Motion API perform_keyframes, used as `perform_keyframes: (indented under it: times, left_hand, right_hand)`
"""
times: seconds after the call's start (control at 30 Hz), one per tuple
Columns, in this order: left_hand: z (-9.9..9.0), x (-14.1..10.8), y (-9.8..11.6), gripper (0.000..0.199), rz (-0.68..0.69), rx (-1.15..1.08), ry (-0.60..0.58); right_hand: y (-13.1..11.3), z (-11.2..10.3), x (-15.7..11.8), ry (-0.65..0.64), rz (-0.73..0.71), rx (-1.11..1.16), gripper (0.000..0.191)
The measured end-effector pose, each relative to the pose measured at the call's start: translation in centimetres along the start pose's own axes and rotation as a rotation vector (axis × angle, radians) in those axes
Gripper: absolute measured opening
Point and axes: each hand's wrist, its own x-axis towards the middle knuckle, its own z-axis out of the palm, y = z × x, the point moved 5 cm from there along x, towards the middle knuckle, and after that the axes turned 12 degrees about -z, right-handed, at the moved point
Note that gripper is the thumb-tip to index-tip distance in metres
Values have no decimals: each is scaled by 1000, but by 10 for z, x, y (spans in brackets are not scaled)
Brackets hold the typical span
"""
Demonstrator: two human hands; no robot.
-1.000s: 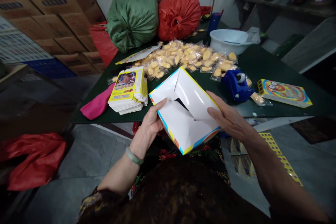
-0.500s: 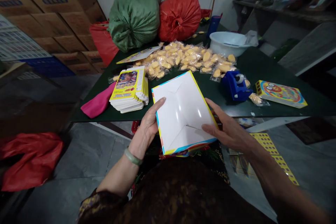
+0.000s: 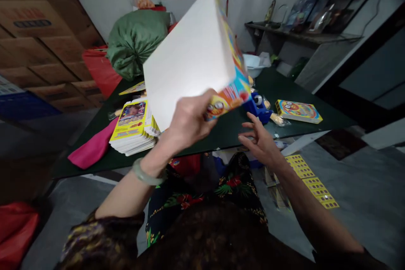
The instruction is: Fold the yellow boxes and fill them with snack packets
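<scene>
A large box (image 3: 190,59) with a plain white face and colourful printed sides is raised and tilted over the dark green table. My left hand (image 3: 191,120), with a pale green bangle on the wrist, grips its lower edge. To the right, my right hand (image 3: 259,139) holds nothing, its fingers apart and slightly curled near the table's front edge. Just beyond those fingers is a blue tape dispenser (image 3: 261,109). A stack of yellow printed cards (image 3: 133,124) lies left of the box. The raised box hides most of the packets of yellow pieces.
The green table (image 3: 218,135) bears a pink cloth (image 3: 93,145) at left and a flat printed box (image 3: 299,111) at right. Behind stand a green sack (image 3: 136,42) and a pale basin (image 3: 253,63). Cartons (image 3: 31,21) are stacked at far left.
The box has risen and tilted, now in my left hand alone. My right hand has let go of it and sits apart with spread fingers. The view has shifted upward, showing a window.
</scene>
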Motion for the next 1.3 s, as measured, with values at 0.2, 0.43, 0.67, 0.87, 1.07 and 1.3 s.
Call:
perform_keyframes:
  times: [0.2, 0.43, 0.67, 0.87, 1.07, 1.3]
  left_hand:
    - [116, -22, -86, 36, -128, 432, -686]
    - [82, -43, -96, 59, -206, 466, -605]
    - [64, -39, -100, 75, -174, 500, -675]
    - [83, -35, -119, 42, -178, 619, -853]
    - [103, -51, -123, 42, -149, 664, -727]
    - [105, -62, -117, 38, -164, 737, -714]
  right_hand:
    - [51, -32, -31, -32, 92, -130, 68]
    - [29, -36, -20, 174, -20, -204, 56]
    - [29, -29, 17, 362, -138, -319, 69]
    - [-15, -21, 35, 320, -278, -704, 55]
    - [-26, 43, 77, -339, -325, -818, 43]
    - [27, 100, 90, -1088, -138, -848, 74]
